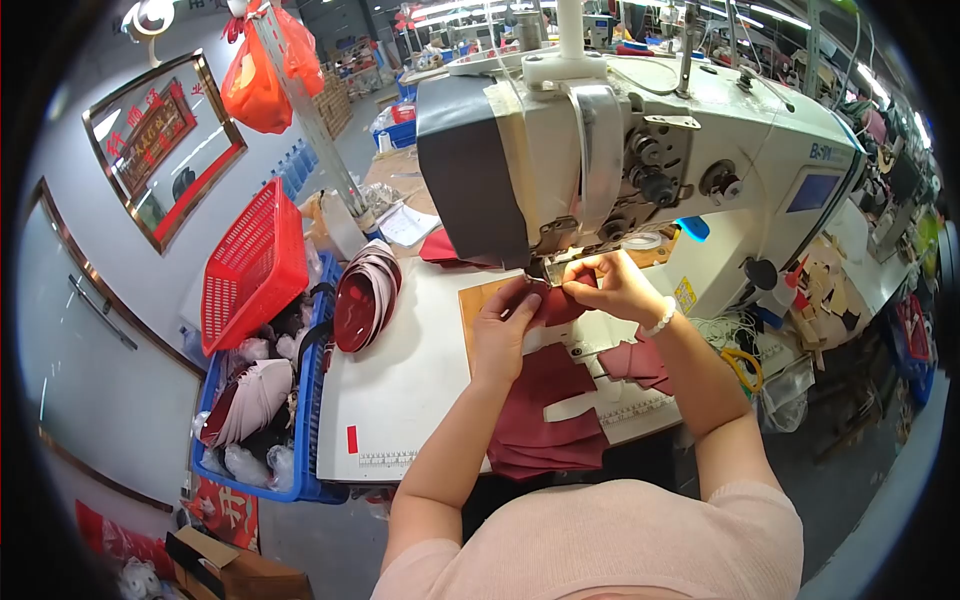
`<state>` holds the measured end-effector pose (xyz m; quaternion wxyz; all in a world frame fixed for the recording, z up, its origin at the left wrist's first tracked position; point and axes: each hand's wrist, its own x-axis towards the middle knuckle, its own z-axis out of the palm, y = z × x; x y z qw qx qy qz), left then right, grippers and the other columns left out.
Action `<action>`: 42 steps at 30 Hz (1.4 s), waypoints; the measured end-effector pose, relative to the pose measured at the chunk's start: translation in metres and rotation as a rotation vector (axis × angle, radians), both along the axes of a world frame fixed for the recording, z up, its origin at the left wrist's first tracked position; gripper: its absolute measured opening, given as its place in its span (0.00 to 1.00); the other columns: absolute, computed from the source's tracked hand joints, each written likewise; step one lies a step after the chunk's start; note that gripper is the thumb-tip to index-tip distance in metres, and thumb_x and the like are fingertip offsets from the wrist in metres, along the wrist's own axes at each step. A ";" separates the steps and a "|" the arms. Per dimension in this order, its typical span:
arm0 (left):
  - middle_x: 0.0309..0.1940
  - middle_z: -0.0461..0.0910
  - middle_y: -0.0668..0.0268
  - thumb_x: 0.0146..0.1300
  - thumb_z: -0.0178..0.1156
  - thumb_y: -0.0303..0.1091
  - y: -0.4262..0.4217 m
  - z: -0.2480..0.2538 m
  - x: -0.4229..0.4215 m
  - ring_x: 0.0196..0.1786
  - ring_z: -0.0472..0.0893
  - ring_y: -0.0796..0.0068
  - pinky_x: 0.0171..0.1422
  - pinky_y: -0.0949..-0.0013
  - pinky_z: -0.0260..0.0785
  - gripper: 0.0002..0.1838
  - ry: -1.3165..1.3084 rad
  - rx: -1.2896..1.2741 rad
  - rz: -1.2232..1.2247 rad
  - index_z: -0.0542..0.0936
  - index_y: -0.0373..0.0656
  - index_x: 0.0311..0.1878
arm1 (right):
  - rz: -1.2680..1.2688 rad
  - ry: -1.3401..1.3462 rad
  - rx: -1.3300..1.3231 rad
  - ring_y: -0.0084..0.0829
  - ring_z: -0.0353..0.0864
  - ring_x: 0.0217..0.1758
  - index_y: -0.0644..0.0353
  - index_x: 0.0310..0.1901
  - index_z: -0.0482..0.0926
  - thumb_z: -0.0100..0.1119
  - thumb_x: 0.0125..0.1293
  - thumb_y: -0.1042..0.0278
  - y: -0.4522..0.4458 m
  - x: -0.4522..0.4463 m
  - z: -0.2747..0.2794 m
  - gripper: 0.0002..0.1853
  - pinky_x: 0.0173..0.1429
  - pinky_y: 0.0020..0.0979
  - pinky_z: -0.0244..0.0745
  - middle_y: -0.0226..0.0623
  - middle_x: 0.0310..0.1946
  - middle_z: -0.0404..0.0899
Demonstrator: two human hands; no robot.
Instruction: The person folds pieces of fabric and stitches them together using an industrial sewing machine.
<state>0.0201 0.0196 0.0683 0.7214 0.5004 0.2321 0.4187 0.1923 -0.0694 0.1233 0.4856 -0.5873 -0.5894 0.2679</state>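
A dark red piece (562, 306) lies under the needle area of the sewing machine (640, 150), between my two hands. My left hand (508, 325) pinches its left side with thumb and fingers. On the other side, my right hand (618, 288) has its fingers closed on the same piece, close to the presser foot (548, 270). Several flat dark red pieces (550, 410) are spread on the table below my hands, and a smaller stack (637, 362) lies to the right, beneath my right forearm. The piece's edge at the needle is too small to make out.
On the white table (385, 400), a stack of curved red and pink pieces (367, 300) stands at the left. Beside the table are a blue crate (310, 440) and a red basket (255, 265). Yellow-handled scissors (745, 368) lie at the right, near loose thread.
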 end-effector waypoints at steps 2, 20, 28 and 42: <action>0.41 0.78 0.66 0.62 0.66 0.36 0.007 -0.007 0.004 0.24 0.73 0.83 0.32 0.75 0.69 0.21 0.286 0.224 0.101 0.78 0.44 0.58 | 0.008 -0.015 0.042 0.12 0.71 0.32 0.65 0.30 0.79 0.62 0.59 0.72 0.002 0.000 -0.003 0.05 0.39 0.20 0.71 0.23 0.26 0.77; 0.50 0.75 0.61 0.60 0.60 0.20 0.030 0.008 -0.011 0.54 0.77 0.68 0.58 0.68 0.70 0.10 0.312 1.013 -0.063 0.77 0.40 0.45 | -0.022 -0.066 0.079 0.13 0.66 0.25 0.62 0.28 0.78 0.59 0.56 0.70 0.003 -0.001 -0.004 0.05 0.31 0.22 0.66 0.25 0.19 0.72; 0.37 0.82 0.66 0.63 0.60 0.24 0.057 0.020 -0.027 0.40 0.79 0.79 0.49 0.75 0.72 0.04 0.108 0.338 -0.479 0.77 0.38 0.41 | -0.002 -0.039 0.121 0.12 0.61 0.25 0.62 0.25 0.73 0.57 0.54 0.73 0.010 0.004 -0.007 0.05 0.28 0.21 0.60 0.21 0.18 0.67; 0.38 0.81 0.67 0.59 0.62 0.29 0.039 0.052 0.003 0.40 0.78 0.79 0.47 0.72 0.70 0.11 0.511 0.247 -0.464 0.80 0.35 0.44 | -0.238 -0.224 0.177 0.21 0.56 0.18 0.62 0.20 0.66 0.58 0.52 0.67 0.022 0.006 -0.009 0.12 0.23 0.29 0.60 0.33 0.12 0.60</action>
